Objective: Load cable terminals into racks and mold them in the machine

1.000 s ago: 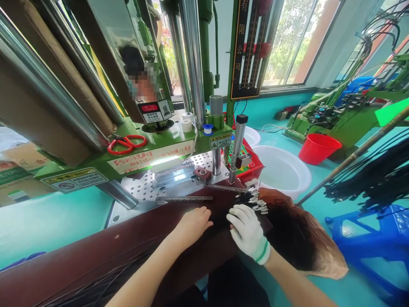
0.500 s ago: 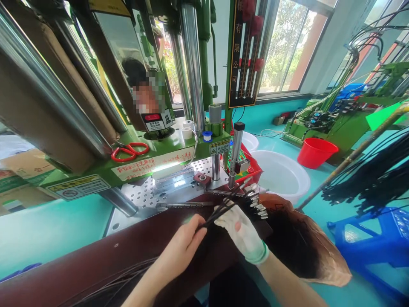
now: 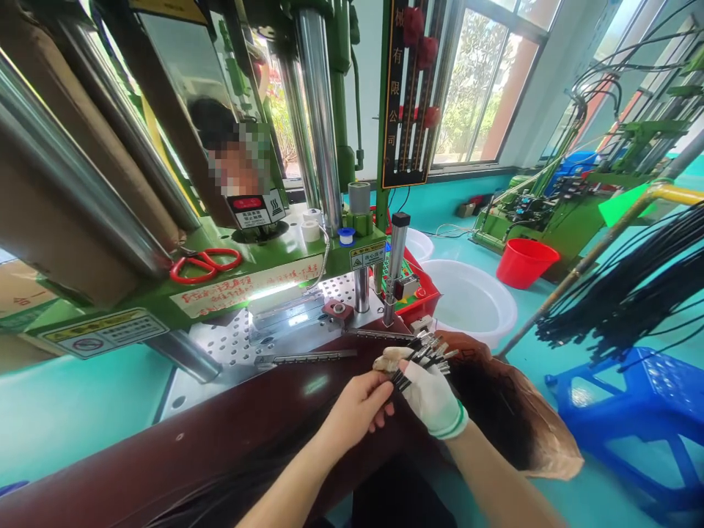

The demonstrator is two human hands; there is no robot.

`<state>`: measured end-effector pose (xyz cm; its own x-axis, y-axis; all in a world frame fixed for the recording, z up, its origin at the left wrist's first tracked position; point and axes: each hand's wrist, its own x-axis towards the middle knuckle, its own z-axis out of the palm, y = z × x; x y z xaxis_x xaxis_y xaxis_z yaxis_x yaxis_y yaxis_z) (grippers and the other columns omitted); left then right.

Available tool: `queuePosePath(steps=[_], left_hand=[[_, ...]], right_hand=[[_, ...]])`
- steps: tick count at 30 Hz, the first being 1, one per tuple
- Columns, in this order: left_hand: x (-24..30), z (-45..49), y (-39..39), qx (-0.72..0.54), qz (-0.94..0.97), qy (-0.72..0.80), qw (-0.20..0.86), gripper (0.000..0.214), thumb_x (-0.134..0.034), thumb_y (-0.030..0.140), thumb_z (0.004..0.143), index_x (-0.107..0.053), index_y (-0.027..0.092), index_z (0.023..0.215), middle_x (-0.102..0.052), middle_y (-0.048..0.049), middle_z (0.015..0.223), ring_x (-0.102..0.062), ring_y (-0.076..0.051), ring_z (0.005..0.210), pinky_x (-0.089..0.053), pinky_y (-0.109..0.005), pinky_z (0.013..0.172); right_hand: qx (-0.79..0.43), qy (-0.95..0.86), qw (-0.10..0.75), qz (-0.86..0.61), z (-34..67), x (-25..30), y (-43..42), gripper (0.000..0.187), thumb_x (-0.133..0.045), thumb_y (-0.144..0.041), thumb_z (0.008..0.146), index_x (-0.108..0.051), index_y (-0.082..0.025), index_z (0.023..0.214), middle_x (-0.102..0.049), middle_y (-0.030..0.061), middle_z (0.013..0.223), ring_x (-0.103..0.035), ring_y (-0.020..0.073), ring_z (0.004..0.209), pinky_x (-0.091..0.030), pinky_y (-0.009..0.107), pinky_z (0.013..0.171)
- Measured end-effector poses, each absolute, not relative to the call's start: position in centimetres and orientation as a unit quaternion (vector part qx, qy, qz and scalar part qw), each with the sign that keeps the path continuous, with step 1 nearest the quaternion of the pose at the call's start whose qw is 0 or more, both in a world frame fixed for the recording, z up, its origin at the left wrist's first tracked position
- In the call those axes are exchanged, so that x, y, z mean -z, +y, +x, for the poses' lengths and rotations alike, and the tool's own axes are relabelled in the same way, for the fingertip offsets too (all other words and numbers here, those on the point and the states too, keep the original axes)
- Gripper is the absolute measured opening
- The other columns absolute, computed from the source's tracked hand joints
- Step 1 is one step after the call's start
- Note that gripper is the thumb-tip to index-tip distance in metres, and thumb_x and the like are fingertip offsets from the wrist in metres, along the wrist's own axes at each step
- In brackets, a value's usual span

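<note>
My bare left hand point(image 3: 358, 407) pinches a few thin black cables point(image 3: 404, 374) near their metal-tipped ends, fingers closed on them. My right hand point(image 3: 429, 389), in a white glove with a green cuff, is curled around the same small bunch from the other side. The silver connector ends point(image 3: 434, 350) fan out just past the glove. Both hands hover over the dark brown bench edge point(image 3: 220, 433), in front of the green press machine point(image 3: 231, 271) and its perforated steel plate point(image 3: 236, 337).
Red scissors point(image 3: 204, 264) lie on the machine's green ledge. A brown bag point(image 3: 528, 418) of cables sits at my right. White basins point(image 3: 473, 301), a red bucket point(image 3: 525, 262), a blue stool point(image 3: 632, 403) and hanging black cables point(image 3: 627, 293) stand to the right. A person shows behind the machine.
Both hands lifted from the bench, picking up a few cables. The left hand then slid up toward the connector ends, and the bunch now sits gathered between both hands.
</note>
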<state>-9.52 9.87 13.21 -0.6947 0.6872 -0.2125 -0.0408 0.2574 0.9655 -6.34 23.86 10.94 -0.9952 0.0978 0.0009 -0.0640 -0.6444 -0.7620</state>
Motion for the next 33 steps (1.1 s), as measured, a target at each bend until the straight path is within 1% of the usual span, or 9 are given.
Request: queuePosePath(steps=[4,7,11,15,18,22,25,28,33], left_hand=[[-14.3,-10.6,11.7,-0.557,0.218,0.739,0.310,0.017,-0.045,0.033,0.076,-0.051,0.016,0.075,-0.057,0.0002,0.066,-0.052,-0.010,0.054,-0.036,-0.019,0.046],[-14.6,-10.9,11.8,-0.556,0.218,0.747,0.291,0.019,-0.045,0.035,0.077,-0.050,0.017,0.073,-0.057,0.0004,0.067,-0.055,-0.012,0.055,-0.038,-0.021,0.049],[-15.1,-10.6,11.8,-0.509,0.249,0.798,0.205,0.020,-0.044,0.033,0.079,-0.054,0.018,0.070,-0.059,0.0013,0.064,-0.056,-0.013,0.058,-0.038,-0.023,0.057],[-15.2,-10.1,11.9,-0.432,0.270,0.854,0.103,0.022,-0.042,0.032,0.081,-0.060,0.021,0.073,-0.058,0.0032,0.059,-0.051,-0.012,0.057,-0.032,-0.023,0.056],[-14.9,-9.8,11.9,-0.426,0.272,0.858,0.093,0.023,-0.040,0.032,0.083,-0.060,0.022,0.076,-0.058,0.0037,0.059,-0.050,-0.012,0.056,-0.031,-0.023,0.056],[-14.9,-9.5,11.8,-0.417,0.277,0.862,0.082,0.023,-0.039,0.033,0.084,-0.058,0.022,0.076,-0.057,0.0031,0.058,-0.051,-0.012,0.055,-0.033,-0.023,0.057],[-14.9,-9.5,11.8,-0.448,0.276,0.843,0.113,0.023,-0.038,0.033,0.084,-0.056,0.021,0.076,-0.060,0.0014,0.063,-0.056,-0.013,0.060,-0.039,-0.023,0.060],[-14.6,-9.6,12.0,-0.502,0.259,0.800,0.203,0.022,-0.037,0.036,0.084,-0.052,0.020,0.080,-0.061,-0.0001,0.068,-0.058,-0.013,0.057,-0.043,-0.022,0.053],[-13.1,-8.8,12.2,-0.499,0.281,0.730,0.374,0.024,-0.030,0.035,0.085,-0.047,0.019,0.089,-0.062,-0.0010,0.067,-0.050,-0.010,0.039,-0.036,-0.019,0.035]], right_hand=[[-0.914,-0.398,0.084,0.018,-6.5,-10.5,25.0,0.023,-0.062,-0.028,0.073,-0.066,-0.022,0.095,-0.066,0.0050,0.098,-0.060,0.0237,0.094,-0.046,0.043,0.086],[-0.909,-0.404,0.103,0.000,-6.5,-10.1,25.7,0.020,-0.059,-0.032,0.076,-0.067,-0.022,0.092,-0.067,0.0049,0.096,-0.058,0.0243,0.097,-0.045,0.045,0.087],[-0.870,-0.473,0.135,-0.038,-6.2,-10.2,26.1,0.020,-0.060,-0.031,0.078,-0.067,-0.021,0.094,-0.067,0.0040,0.094,-0.059,0.0221,0.093,-0.045,0.041,0.087],[-0.853,-0.473,0.200,-0.090,-6.0,-10.8,25.6,0.019,-0.070,-0.028,0.068,-0.070,-0.018,0.084,-0.068,0.0023,0.083,-0.062,0.0175,0.079,-0.049,0.030,0.077],[-0.868,-0.419,0.238,-0.118,-6.1,-10.6,25.2,0.015,-0.074,-0.024,0.063,-0.070,-0.018,0.076,-0.068,0.0005,0.076,-0.062,0.0150,0.072,-0.050,0.026,0.069],[-0.896,-0.328,0.268,-0.134,-6.4,-9.9,25.5,0.021,-0.073,-0.020,0.063,-0.067,-0.023,0.083,-0.068,-0.0022,0.081,-0.062,0.0146,0.074,-0.052,0.028,0.070],[-0.907,-0.314,0.250,-0.129,-6.4,-9.8,25.8,0.021,-0.070,-0.023,0.067,-0.066,-0.022,0.088,-0.068,-0.0006,0.085,-0.063,0.0170,0.078,-0.051,0.035,0.077],[-0.913,-0.322,0.228,-0.104,-6.2,-9.9,25.9,0.018,-0.068,-0.023,0.070,-0.066,-0.022,0.088,-0.068,-0.0001,0.087,-0.063,0.0189,0.081,-0.049,0.040,0.083],[-0.922,-0.378,0.081,-0.020,-5.2,-10.1,26.2,0.025,-0.058,-0.034,0.078,-0.067,-0.016,0.093,-0.068,0.0078,0.092,-0.061,0.0224,0.090,-0.043,0.041,0.091]])
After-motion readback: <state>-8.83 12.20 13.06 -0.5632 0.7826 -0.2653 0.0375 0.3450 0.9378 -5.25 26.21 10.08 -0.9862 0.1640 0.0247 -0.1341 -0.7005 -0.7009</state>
